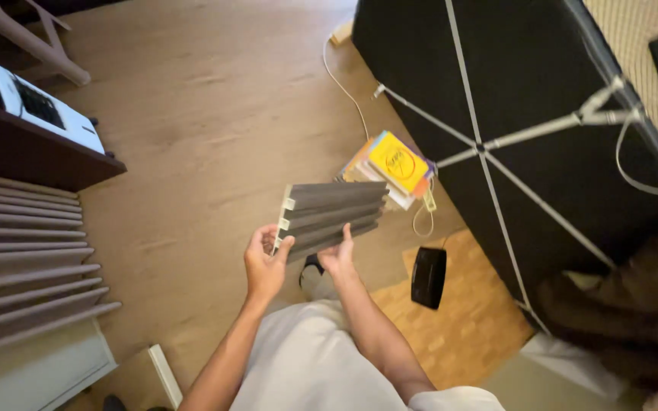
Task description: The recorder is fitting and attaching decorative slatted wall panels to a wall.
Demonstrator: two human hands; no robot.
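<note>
I hold a short grey slatted wall panel piece (333,215) with both hands above a wooden floor. My left hand (266,265) grips its pale left end, thumb on top. My right hand (340,257) supports the lower edge from underneath, fingers pressed against the slats. The panel is tilted, its ribbed face up. Below it are my white-clad lap and one foot in a sock.
A larger grey slatted panel (24,259) lies at the left, beside a dark shelf (36,156) with a white device. A stack of colourful books (394,167) and a black box (429,276) lie by a black bed base (542,99) strapped with white bands. A white cable (344,84) crosses the floor.
</note>
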